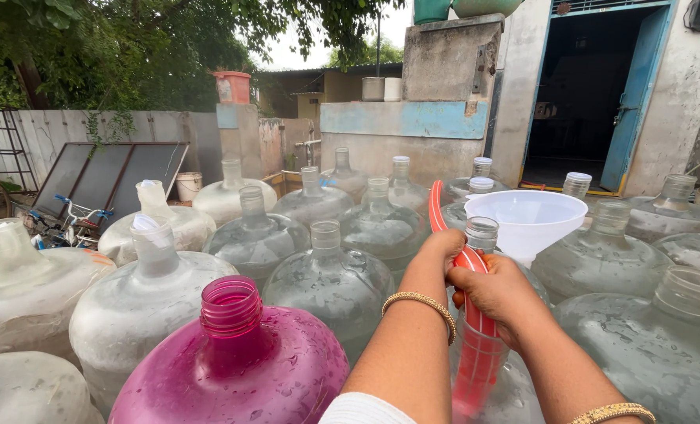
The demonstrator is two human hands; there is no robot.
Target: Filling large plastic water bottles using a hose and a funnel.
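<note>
Both hands' fingers — left hand (442,250), right hand (498,294) — wrapped tight around the red hose (476,345).

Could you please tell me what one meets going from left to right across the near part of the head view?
Cloudy white jug → pink jug → left hand on the red hose → right hand → white funnel → clear jug at the right edge.
</note>
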